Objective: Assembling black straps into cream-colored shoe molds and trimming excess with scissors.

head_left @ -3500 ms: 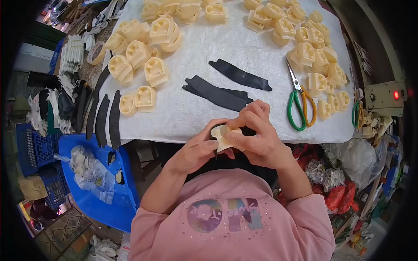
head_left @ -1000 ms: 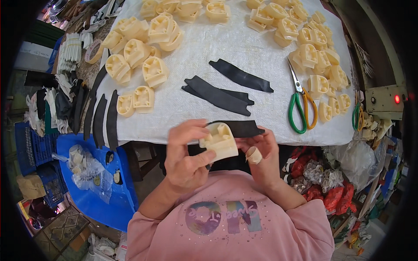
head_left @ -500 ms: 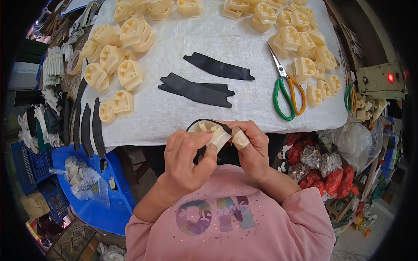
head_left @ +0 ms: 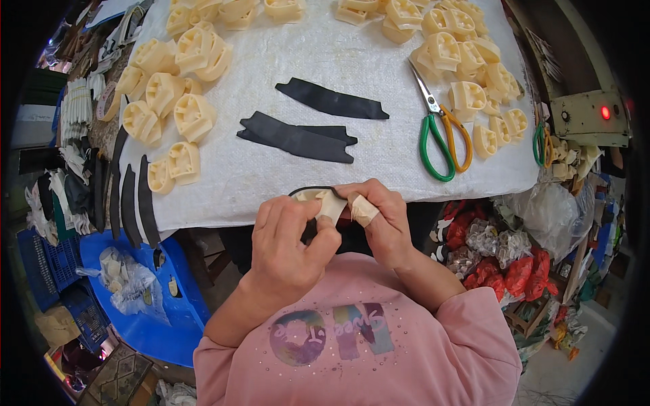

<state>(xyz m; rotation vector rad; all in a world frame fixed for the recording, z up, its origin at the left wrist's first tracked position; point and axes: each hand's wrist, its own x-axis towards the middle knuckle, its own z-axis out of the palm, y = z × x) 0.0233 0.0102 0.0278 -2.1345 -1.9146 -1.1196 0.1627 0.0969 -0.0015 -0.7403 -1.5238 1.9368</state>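
Note:
At the table's near edge I hold a cream plastic shoe heel [head_left: 332, 206] with a thin black strip [head_left: 313, 189] bent around its outer wall. My left hand [head_left: 290, 233] is closed on the heel, its thumb and fingertips against the hollow, ribbed side. My right hand [head_left: 384, 227] presses the strip against the heel's right side, fingers curled. Pale tape [head_left: 363, 210] wraps its thumb. Fingers hide the heel's lower part and the strip's right end. Ahead lie a single black strip [head_left: 332, 101] and overlapping black strips [head_left: 294, 139].
Cream heels are piled at the left [head_left: 193, 116] and right [head_left: 467, 98] of the white-covered table [head_left: 244, 193]. Scissors [head_left: 437, 128] with green and orange handles lie right of the strips. More black strips [head_left: 145, 203] hang at the left edge, above a blue chair [head_left: 149, 331].
Both hands have shifted slightly left with the heel. The black strip's right end, earlier sticking out by my right thumb, now lies closer along the heel's side.

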